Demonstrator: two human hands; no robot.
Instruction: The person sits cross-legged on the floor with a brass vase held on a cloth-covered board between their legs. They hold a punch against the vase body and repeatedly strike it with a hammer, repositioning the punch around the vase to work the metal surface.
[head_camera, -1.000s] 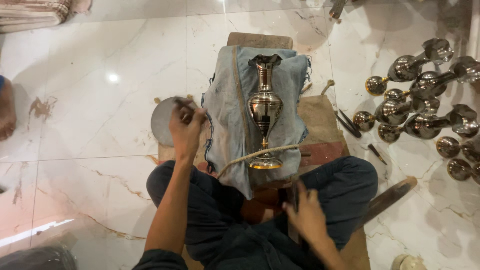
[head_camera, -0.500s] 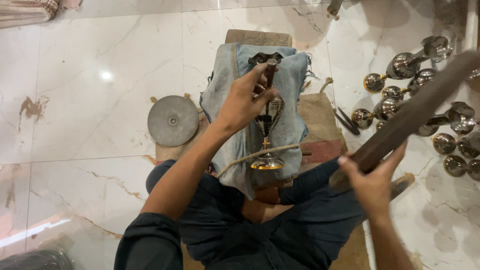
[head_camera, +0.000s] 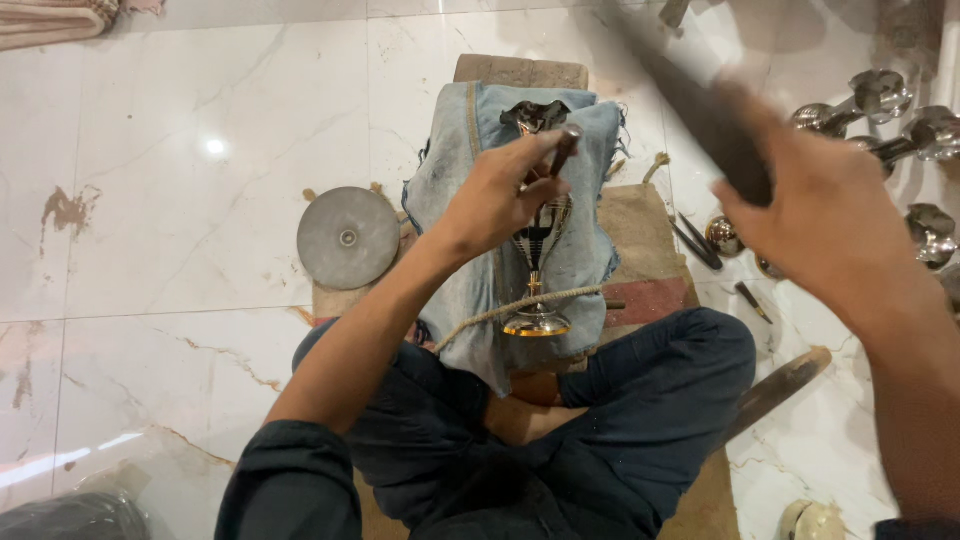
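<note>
A shiny metal vase (head_camera: 537, 262) lies on a pale blue denim cloth (head_camera: 470, 200) over a wooden block, tied down by a rope (head_camera: 500, 312) across its foot. My left hand (head_camera: 500, 195) rests over the vase's upper body and grips a thin dark punch tool (head_camera: 565, 148) upright against the metal. My right hand (head_camera: 815, 215) is raised high at the right, blurred, shut on a dark wooden stick (head_camera: 690, 95) that slants up to the left. My crossed legs in dark trousers (head_camera: 640, 400) sit below the block.
A round grey metal disc (head_camera: 348, 238) lies on the marble floor left of the block. Several shiny metal vases (head_camera: 905, 125) stand at the right. Thin tools (head_camera: 695, 240) lie beside the block. Another wooden stick (head_camera: 775, 390) lies by my right knee.
My left hand moved from the disc to the vase, now holding the punch on it. My right hand picked up the wooden stick and has swung it up high.
</note>
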